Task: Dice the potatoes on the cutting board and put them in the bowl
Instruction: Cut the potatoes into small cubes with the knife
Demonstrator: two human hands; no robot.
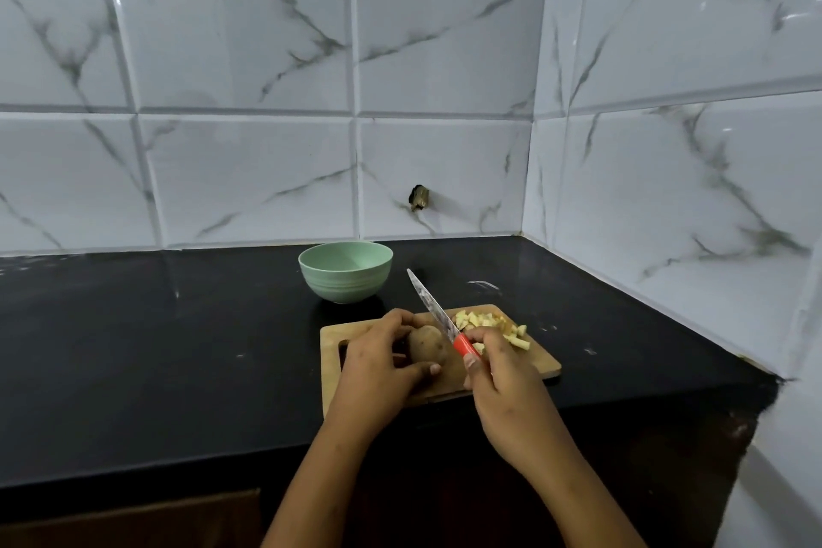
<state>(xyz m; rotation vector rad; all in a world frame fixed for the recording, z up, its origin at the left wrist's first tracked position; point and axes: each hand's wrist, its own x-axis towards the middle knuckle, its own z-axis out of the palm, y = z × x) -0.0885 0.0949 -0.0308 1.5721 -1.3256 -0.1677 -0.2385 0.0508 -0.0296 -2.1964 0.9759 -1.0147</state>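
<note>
The whole potato [426, 343] lies mid cutting board [540, 363], the left grip [382, 363] curled round it from nine o'clock; the right grip [498, 374] — wrapped round the knife [433, 305] handle — angles the blade beside it. Probably best halved first, for a flat, steady face. Diced pieces [489, 323] lie at two o'clock, the bowl [344, 280] at twelve.

Bowl [345, 271] stands behind board [536, 360], close to back wall [249, 174]; narrow strip of bare counter [178, 347] between bowl and board. Knife [433, 309] in my right hand [493, 374] slants up over board's far edge, crossing straight line from dice [493, 325] to bowl. My left hand [382, 363], gripping potato [426, 343], fills board's left half. Side wall [667, 191] closes right; open counter between it and board. Wide open counter left of board.
</note>
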